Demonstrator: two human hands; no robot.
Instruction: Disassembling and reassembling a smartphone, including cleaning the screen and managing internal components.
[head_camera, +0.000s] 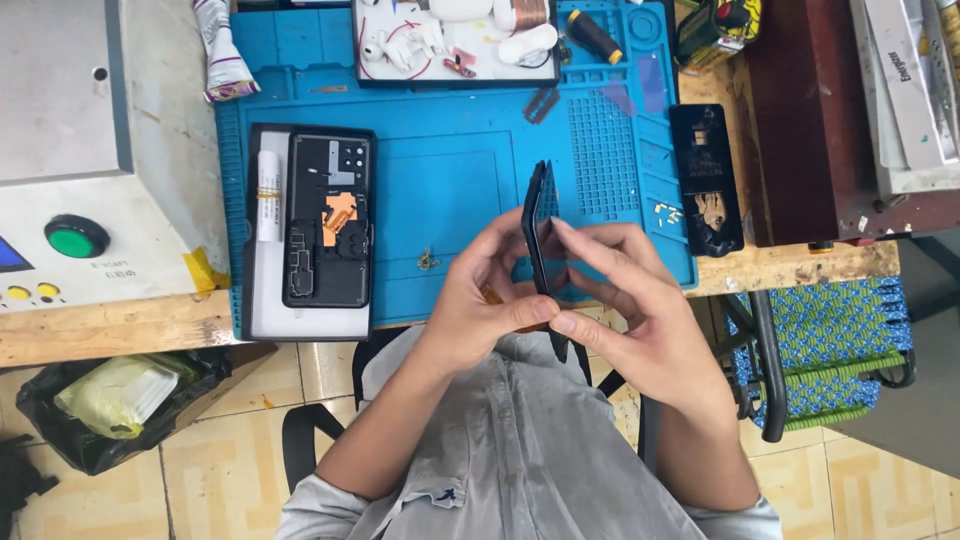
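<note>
Both my hands hold a dark phone (539, 222) edge-up over the front edge of the blue work mat (450, 160). My left hand (478, 300) grips its near end, with a small orange tool partly hidden under the fingers. My right hand (630, 310) pinches the phone from the right side. The phone's panel looks slightly parted from its body along the top edge. An opened phone body (328, 220) with an orange part lies on a tray at the mat's left.
A white tube (268, 195) lies in the left tray. A black phone frame (706, 178) rests at the mat's right edge beside tiny screws (668, 211). A parts tray (455, 40) sits at the back. A grey machine (70, 150) stands left; a bin bag (110, 400) below.
</note>
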